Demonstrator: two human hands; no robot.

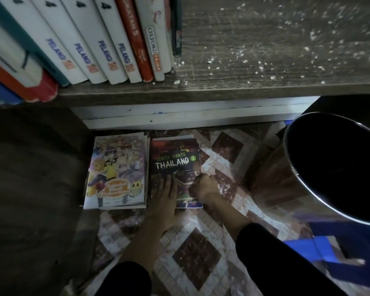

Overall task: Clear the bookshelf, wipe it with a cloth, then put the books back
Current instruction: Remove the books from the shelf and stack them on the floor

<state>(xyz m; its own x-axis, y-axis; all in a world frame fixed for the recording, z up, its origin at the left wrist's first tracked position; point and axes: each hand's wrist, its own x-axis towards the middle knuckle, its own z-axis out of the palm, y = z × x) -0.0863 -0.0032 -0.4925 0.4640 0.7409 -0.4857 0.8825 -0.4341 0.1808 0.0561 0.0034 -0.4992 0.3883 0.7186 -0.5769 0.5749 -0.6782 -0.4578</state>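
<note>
Below the dusty shelf (pixel 265 60), on floor tiles (pixel 195 251), the Thailand paperback (pixel 175 154) lies beside a comic stack (pixel 118 167). On its cover the left hand (pixel 165 195) presses flat-fingered; the right hand (pixel 204 186) curls round its right edge. Probably light and floppy: lift by both long edges.

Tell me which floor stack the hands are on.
The dark Thailand book, right of the cartoon-cover stack: left hand lies flat on it, right hand grips its edge.
</note>
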